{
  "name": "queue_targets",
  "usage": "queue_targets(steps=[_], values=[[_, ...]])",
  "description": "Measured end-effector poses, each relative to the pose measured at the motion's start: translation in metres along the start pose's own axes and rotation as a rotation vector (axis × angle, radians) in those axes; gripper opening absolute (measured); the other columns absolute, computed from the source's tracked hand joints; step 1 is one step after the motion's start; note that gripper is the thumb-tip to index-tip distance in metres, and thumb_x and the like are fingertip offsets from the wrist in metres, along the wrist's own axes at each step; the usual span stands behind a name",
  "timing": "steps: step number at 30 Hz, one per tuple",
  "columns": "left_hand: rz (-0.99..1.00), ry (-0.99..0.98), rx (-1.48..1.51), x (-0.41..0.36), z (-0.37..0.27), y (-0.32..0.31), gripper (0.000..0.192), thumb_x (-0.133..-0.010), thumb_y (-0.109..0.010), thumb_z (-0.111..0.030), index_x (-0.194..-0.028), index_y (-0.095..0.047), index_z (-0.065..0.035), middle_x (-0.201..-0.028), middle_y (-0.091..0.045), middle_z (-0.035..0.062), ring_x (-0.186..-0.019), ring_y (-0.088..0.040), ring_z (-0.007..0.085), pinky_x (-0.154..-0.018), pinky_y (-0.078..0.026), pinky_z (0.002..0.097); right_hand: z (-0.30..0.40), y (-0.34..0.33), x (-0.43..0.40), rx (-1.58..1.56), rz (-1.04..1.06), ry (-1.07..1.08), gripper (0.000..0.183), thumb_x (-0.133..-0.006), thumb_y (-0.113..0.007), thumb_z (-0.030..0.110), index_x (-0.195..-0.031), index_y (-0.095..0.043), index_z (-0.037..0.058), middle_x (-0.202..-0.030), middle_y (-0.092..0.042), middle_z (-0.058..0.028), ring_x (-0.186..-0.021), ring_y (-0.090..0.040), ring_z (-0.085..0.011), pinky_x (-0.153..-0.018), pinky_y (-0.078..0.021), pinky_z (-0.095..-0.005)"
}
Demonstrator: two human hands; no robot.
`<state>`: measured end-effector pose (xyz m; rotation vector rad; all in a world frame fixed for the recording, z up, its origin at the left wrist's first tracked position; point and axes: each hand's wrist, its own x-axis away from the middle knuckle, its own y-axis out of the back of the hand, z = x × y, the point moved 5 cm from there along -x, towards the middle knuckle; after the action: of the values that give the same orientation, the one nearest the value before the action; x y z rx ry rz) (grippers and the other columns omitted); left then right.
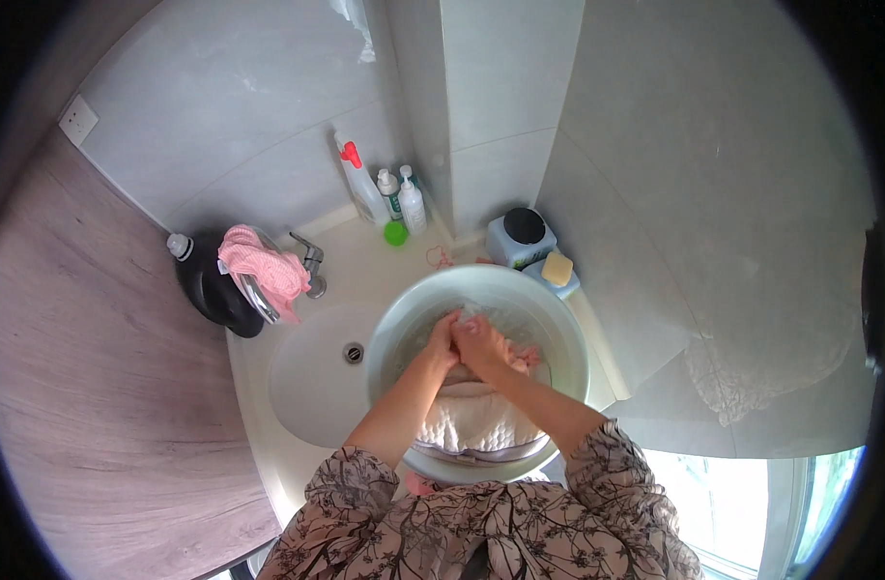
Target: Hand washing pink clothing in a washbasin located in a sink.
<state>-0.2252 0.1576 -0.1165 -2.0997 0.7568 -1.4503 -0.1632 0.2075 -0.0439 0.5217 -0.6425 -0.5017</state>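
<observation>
A round pale basin of water stands on the counter beside the sink. Inside it, my left hand and my right hand are pressed together, fingers closed around each other. Whitish, wet or sudsy stuff shows just beyond my fingertips; what lies between my palms is hidden. Pink fabric lies in the water beside my right hand. Nearer to me, a white quilted cloth with a grey edge rests against the basin's near side, below my wrists.
Left of the basin is a white sink with a faucet, a pink cloth and a black jug. Behind stand a spray bottle, pump bottles and a blue container. A yellow sponge or soap sits at right.
</observation>
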Motion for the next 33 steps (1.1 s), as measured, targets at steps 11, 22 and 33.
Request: queue_targets(steps=[11, 22, 33], values=[[-0.113, -0.100, -0.178, 0.019, 0.015, -0.004, 0.038, -0.088, -0.040, -0.042, -0.097, -0.052, -0.0071, -0.093, -0.057, 0.0081, -0.073, -0.057, 0.0204, -0.063, -0.048, 0.0346, -0.004, 0.031, -0.010, 0.010, -0.019, -0.128, 0.042, -0.084, -0.039, 0.042, -0.091, -0.056, 0.0040, -0.094, -0.057, -0.0253, -0.095, -0.053, -0.0386, -0.085, -0.0387, -0.0463], [-0.186, -0.168, 0.058, -0.020, -0.007, 0.038, 0.028, -0.085, -0.048, -0.029, -0.092, -0.054, -0.0025, -0.086, -0.060, 0.0086, -0.080, -0.059, 0.0215, -0.062, -0.050, 0.0357, -0.006, -0.005, -0.025, 0.043, 0.111, 0.019, 0.038, -0.079, -0.048, 0.045, -0.095, -0.056, 0.0121, -0.087, -0.062, -0.0151, -0.085, -0.058, -0.0335, -0.072, -0.0451, -0.0423], [-0.142, -0.150, -0.068, 0.027, 0.002, -0.002, 0.028, -0.087, -0.044, -0.035, -0.084, -0.054, -0.0085, -0.077, -0.056, 0.0076, -0.075, -0.055, 0.0215, -0.067, -0.047, 0.0383, 0.012, -0.004, -0.008, 0.312, -0.052, 0.157, 0.043, -0.081, -0.042, 0.047, -0.085, -0.059, 0.0082, -0.091, -0.060, -0.0201, -0.085, -0.058, -0.0384, -0.076, -0.0449, -0.0450]])
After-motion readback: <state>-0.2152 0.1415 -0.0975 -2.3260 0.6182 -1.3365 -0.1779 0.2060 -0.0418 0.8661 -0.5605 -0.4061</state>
